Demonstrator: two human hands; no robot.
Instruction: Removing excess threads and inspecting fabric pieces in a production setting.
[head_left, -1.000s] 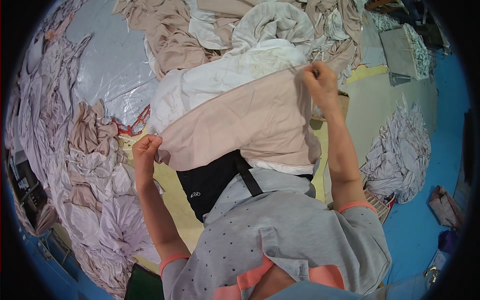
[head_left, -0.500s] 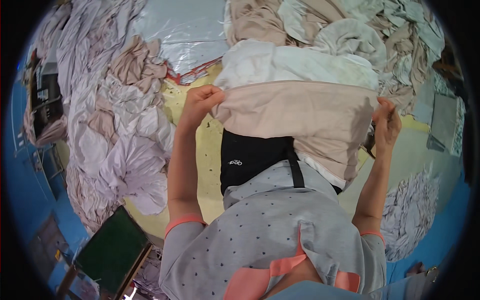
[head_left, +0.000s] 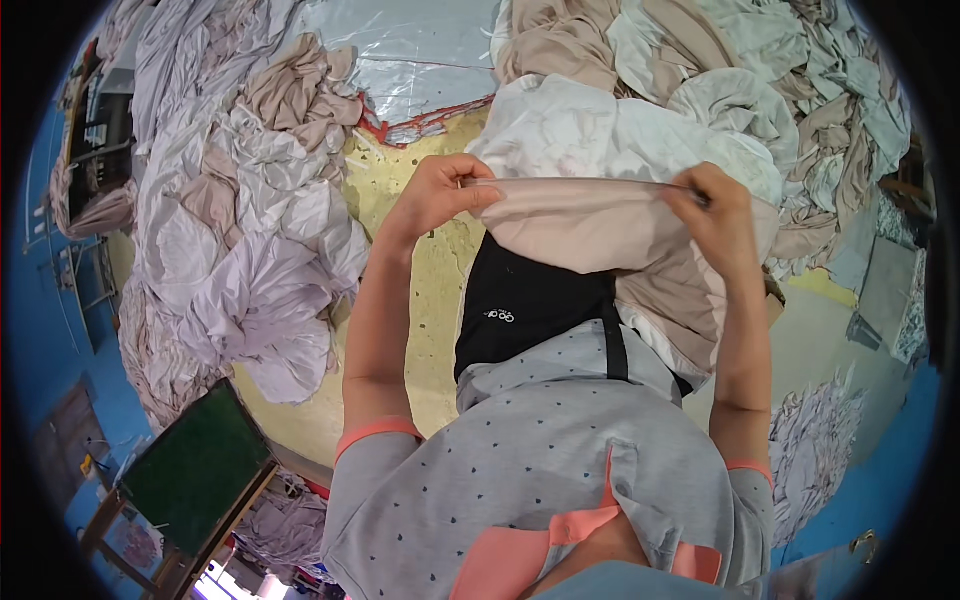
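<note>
A beige piece of cloth (head_left: 590, 225) is stretched between my two hands, its far edge pulled into a straight line. My left hand (head_left: 447, 200) pinches that edge at its left end, thumb below and fingers above. Further right along the edge, my right hand (head_left: 718, 215) is closed on it with fingers bent over. The cloth's lower part drapes over my lap, across a black garment (head_left: 535, 305) worn at my waist. White cloth (head_left: 600, 135) lies just beyond the stretched edge.
Heaps of white and pale lilac cloth (head_left: 260, 300) lie at the left. More beige and white cloth (head_left: 680, 45) is piled at the far right. Shiny grey sheeting (head_left: 420, 50) with a torn red edge covers the far middle. A green-topped stool (head_left: 195, 465) stands at the lower left.
My right hand has moved left along the far edge of the beige cloth, and the hands are closer together. The edge is now tighter and straighter. The view has shifted slightly.
</note>
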